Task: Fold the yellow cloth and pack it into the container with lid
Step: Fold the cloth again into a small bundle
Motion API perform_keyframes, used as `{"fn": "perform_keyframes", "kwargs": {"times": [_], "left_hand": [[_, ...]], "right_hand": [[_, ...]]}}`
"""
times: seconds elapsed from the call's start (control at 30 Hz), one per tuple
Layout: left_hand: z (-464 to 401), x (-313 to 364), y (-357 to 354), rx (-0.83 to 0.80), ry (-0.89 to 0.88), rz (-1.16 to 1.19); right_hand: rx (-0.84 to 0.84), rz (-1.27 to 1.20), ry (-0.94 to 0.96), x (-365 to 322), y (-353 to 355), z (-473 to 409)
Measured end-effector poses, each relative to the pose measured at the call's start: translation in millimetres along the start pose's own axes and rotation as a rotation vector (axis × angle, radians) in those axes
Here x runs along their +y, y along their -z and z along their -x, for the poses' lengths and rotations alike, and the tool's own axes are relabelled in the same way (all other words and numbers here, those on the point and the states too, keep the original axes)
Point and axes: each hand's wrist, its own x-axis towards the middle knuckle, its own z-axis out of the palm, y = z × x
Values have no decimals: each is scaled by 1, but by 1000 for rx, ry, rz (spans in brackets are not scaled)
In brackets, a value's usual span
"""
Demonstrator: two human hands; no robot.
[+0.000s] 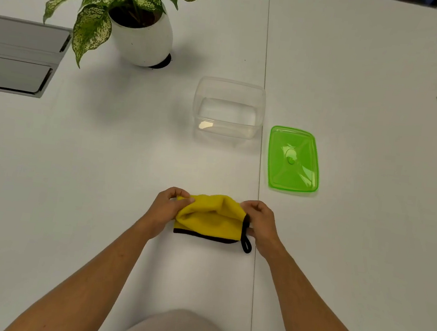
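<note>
1. A head-worn camera looks down on a white table [103,165] and on two bare forearms reaching forward from the near edge.
2. The yellow cloth [210,218] lies on the table towards the near edge, about midway between the left and right edges, just left of a thin seam [260,186] that runs from the near edge to the far edge.
3. The cloth is partly folded. Its upper layer is lifted and curls over, while the lower layer lies flat, showing a black border along its near edge and a small black loop [246,246] at its near right corner.
4. The left hand [164,211] has its grip pinched on the cloth's far left corner, thumb and fingers closed on the fabric.
5. The right hand [261,222] has its grip pinched on the cloth's right side, fingers closed over the top corner and the black edge.
6. The clear container [229,110] stands open and empty farther back, just left of the seam, well apart from the cloth.
7. The green lid [293,159] lies flat on the table just right of the seam, beside the container's near right corner.
8. A potted plant [136,17] in a white pot stands towards the far left corner.
9. Grey hatch panels [17,55] are set into the table at the left edge and the right edge.
</note>
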Motion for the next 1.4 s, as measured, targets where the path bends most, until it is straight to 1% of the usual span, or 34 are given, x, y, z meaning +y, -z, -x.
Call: {"fn": "perform_keyframes", "kwargs": {"times": [0.1,0.27,0.37,0.43,0.5,0.53,0.6,0.67,0.7,0.73,0.8,0.87,0.93,0.97,1.0,1.03,1.07,1.1,1.13,1.2,1.27,1.33,1.4], "left_hand": [[1,0,-1,10,-6,-15],[4,-2,1,95,-121,-92],[3,-8,-4,108,-161,-184],[3,-14,-10,150,-238,-303],[6,-20,-15,201,-384,-418],[6,-23,-16,209,-437,-477],[5,-30,-15,165,-504,-651],[6,-30,-14,95,-497,-766],[7,-30,-14,85,-494,-822],[8,-30,-15,97,-469,-897],[10,-25,-19,90,-438,-954],[17,-24,-23,165,-416,-895],[18,-30,-27,228,-585,-1099],[18,-30,-28,267,-635,-1167],[19,-26,-28,280,-640,-1175],[18,-23,-29,276,-677,-1172],[18,-19,-31,238,-726,-1150],[17,-18,-33,186,-776,-1103],[16,-16,-35,110,-787,-1042],[14,-15,-38,-33,-732,-990],[10,-21,-38,-93,-697,-1071],[6,-32,-32,-100,-733,-1245],[5,-42,-23,-96,-777,-1420]], "right_hand": [[-22,50,88,3,1,0],[37,184,216,4,4,0],[85,364,352,8,-1,3],[110,481,467,12,-4,3],[122,552,533,16,-6,3],[132,572,553,18,-6,3],[163,613,574,23,-8,3],[159,647,546,24,-10,3],[120,660,505,23,-12,4],[78,710,481,23,-13,4],[64,930,508,23,-12,2],[96,1104,528,22,-12,3],[144,1189,563,20,-17,7],[178,1214,599,19,-20,8],[205,1224,641,19,-22,9],[217,1225,694,18,-24,10],[203,1211,744,18,-26,9],[155,1178,771,19,-29,9],[90,1142,785,20,-32,10],[-32,1131,799,24,-36,7],[-88,1222,800,29,-35,3],[-124,1335,781,36,-25,-2],[-124,1414,762,42,-13,-5]]}}
